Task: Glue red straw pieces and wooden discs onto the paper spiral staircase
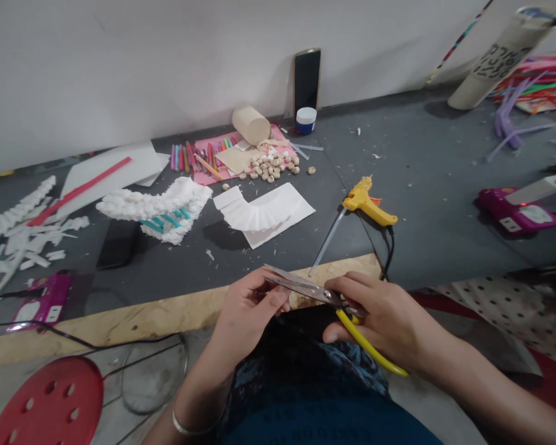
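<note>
- I see the grey tabletop [426, 185] running across the middle of the frame, its wooden front edge [120, 320] passing behind the hands at lower centre.
- At lower left I have a red stool [60, 402] with round holes in its seat.
- A pale cylinder [500, 65] with dark lettering stands at upper right, leaning in my view, near a pile of coloured strips [544, 80].
- The right hand [382, 315], right of lower centre, is wrapped around the yellow-handled scissors [306, 287]; I read the blades as slightly parted, pointing left.
- The left hand [250, 312], at lower centre, has its fingers curled in narrow at the blade ends. I cannot tell whether they pinch anything.
- Left of centre I find a white fluffy-edged piece [157, 204] with teal strips; loose white scraps [32, 247] lie farther left.
- At centre, a pleated white paper strip [252, 213] curves over a white sheet [285, 207].
- I have a yellow glue gun [368, 204] right of centre, a clear glue stick [327, 241] slanting from it toward the wooden edge.
- A dark-screened phone [307, 80] stands against the wall at upper centre, with a white-lidded blue jar [306, 122] just before it.
- Above centre I make out a scatter of small beige shells [271, 167].
</note>
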{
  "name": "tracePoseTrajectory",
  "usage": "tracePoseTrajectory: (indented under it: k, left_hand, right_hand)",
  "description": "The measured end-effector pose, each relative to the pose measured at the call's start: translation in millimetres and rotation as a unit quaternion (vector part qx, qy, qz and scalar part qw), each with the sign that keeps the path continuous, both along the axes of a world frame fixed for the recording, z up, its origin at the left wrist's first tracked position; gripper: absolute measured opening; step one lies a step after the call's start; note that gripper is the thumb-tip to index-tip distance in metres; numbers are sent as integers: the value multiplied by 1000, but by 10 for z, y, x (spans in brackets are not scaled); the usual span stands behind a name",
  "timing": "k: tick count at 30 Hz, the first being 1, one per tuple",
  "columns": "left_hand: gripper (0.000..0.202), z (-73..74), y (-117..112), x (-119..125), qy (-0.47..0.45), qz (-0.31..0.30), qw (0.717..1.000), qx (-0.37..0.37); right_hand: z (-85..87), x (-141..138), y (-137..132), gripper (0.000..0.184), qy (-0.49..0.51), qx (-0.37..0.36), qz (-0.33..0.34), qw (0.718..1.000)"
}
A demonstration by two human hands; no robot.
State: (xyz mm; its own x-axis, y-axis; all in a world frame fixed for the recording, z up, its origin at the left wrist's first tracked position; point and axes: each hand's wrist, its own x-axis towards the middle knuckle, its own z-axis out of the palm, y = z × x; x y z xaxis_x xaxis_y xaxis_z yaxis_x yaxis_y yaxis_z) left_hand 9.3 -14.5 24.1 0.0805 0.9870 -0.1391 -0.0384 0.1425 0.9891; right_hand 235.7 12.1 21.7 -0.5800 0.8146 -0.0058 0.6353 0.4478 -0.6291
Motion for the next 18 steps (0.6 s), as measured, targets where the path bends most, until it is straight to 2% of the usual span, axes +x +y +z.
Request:
tracePoseTrajectory:
  k: [6, 10, 12, 14, 16, 18]
  left_hand:
    - [13, -4, 18, 31, -9, -10, 1000, -18]
    - [13, -14, 40, 48, 1, 1, 999, -32]
    - [14, -43, 61, 30, 36, 17, 999, -17]
    - [13, -97, 94, -12, 88, 47, 995, 21]
    - [13, -173, 141, -78, 139, 85, 985, 64]
    - [13, -265, 199, -159, 176, 116, 974, 82]
  right_hand:
    - [-16, 30, 11, 67, 12, -1, -9, 1000]
    - [-36, 98, 55, 63, -10, -2, -52, 999]
    - [-63, 214, 163, 59, -23, 8, -105, 994]
    - [-113, 397, 366, 54, -33, 31, -188, 981]
    - [-192, 624, 656, 52, -51, 75, -288, 953]
    - [-296, 856, 992, 50, -53, 101, -345, 932]
